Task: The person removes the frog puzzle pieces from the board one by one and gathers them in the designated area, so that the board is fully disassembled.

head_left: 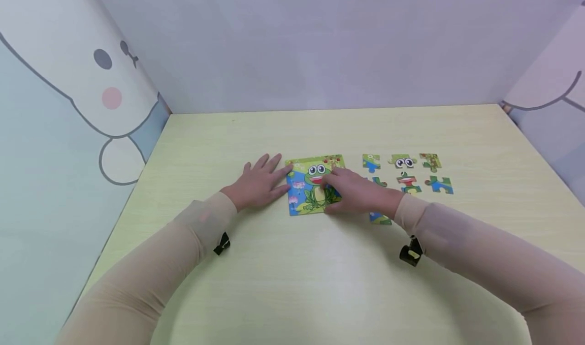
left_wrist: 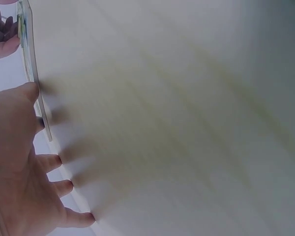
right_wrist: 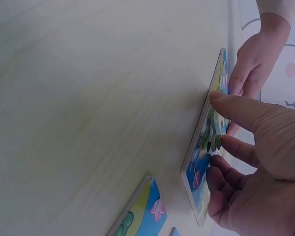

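In the head view a square puzzle board [head_left: 299, 197] with a printed frog lies flat at mid-table. My left hand [head_left: 261, 182] rests palm down with fingers spread, its thumb and a fingertip at the board's left edge. Over the board's right half, my right hand [head_left: 352, 187] bends its fingers onto the picture, the thumb low at the near edge. A thin puzzle piece [left_wrist: 20, 27] shows between its thumb and fingers against the board in the left wrist view. Much of this piece is hidden by the hand. The right wrist view shows the thumb [right_wrist: 228, 103] at the board's edge.
Several loose puzzle pieces lie to the right, among them one with frog eyes [head_left: 403, 162], a red-mouthed one [head_left: 408, 183] and a blue-green corner one [head_left: 381, 219] beside my right wrist. A pale wall [head_left: 329, 45] rises behind the wooden table [head_left: 283, 279].
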`<state>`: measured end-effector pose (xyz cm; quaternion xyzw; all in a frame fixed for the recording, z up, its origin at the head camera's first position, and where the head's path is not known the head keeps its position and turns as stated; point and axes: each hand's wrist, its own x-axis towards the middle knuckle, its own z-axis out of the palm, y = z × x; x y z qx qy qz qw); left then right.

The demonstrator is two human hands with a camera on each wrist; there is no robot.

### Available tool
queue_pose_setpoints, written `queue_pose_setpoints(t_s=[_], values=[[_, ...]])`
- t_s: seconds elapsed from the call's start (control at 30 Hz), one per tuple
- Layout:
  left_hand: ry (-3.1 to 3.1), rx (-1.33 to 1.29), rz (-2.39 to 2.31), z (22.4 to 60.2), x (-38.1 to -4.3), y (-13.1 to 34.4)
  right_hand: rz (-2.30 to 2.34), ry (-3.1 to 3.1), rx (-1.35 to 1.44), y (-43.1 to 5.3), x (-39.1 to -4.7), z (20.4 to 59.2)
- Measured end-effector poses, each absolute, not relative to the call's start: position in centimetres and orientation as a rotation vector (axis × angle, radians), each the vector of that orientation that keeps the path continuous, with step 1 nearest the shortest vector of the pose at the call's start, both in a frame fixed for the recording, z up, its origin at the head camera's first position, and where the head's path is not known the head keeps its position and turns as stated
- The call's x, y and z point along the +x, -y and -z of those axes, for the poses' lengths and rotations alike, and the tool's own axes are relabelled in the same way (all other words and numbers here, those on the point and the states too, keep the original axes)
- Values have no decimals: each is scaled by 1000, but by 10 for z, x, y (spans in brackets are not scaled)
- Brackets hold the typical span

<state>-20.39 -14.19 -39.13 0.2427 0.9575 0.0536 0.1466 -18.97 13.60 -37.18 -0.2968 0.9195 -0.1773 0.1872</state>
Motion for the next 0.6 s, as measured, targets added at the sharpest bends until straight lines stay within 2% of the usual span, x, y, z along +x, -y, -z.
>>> queue_pose_setpoints(t_s=[0.6], values=[[-2750, 693, -147, 393, -206, 142, 593, -2618, -882, -135, -186, 373]])
